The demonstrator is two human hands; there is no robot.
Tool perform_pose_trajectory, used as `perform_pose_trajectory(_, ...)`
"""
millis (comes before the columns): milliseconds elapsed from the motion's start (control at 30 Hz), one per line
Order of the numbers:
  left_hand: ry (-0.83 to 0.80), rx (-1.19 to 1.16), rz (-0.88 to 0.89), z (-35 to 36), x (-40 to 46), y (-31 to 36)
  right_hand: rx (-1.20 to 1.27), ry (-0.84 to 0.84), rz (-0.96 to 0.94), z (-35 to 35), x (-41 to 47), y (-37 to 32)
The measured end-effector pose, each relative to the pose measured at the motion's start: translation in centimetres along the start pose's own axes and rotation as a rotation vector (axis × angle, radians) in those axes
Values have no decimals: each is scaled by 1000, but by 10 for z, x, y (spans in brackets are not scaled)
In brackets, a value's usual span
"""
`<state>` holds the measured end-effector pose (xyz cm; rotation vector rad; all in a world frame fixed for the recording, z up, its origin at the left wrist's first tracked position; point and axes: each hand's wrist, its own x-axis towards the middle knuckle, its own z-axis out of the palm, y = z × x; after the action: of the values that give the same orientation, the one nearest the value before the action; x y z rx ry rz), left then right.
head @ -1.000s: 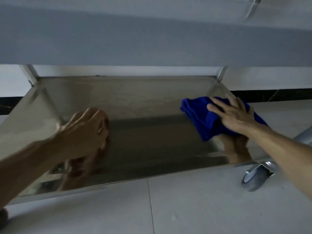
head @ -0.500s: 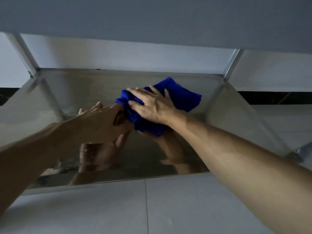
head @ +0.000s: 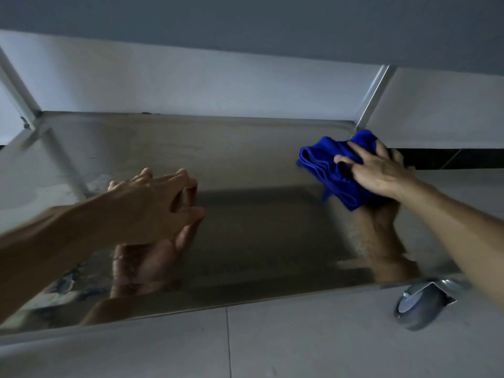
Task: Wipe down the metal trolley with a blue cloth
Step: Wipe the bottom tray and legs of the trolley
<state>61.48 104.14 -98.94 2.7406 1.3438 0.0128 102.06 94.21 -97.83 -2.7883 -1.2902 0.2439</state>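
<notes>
two hands over the lower shelf (head: 245, 165) of the metal trolley (head: 373, 94). head view: right hand (head: 379, 170), fingers spread, presses the bunched blue cloth (head: 330, 170) onto the shelf's far right corner; left hand (head: 155, 203) rests empty, fingers loosely curled, at left. caster wheel (head: 421, 306) on tiled floor (head: 300, 347).

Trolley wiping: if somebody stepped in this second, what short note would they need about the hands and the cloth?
Right hand: pressing the bunched blue cloth onto the lower shelf of the trolley, near the far right corner.
Left hand: empty, fingers curled, braced on the left part of the shelf.
Done: cannot tell which areas are already wiped.
Left: probably sweep the cloth across the rest of the shelf; the caster sits below at front right.
</notes>
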Motion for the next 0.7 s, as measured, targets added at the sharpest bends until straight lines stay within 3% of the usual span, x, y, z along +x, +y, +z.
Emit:
perform_pose_trajectory(267, -61, -23, -44, 2, -4, 6, 97, 7, 45, -4, 47, -63)
perform_pose_trajectory(567, -92, -68, -46, -11, -5, 11, 65, -51, -567, 32, -10, -233)
perform_pose_trajectory(700, -122, -3, 19, -12, -3, 5, 82, -53, -727, 42, -37, -219)
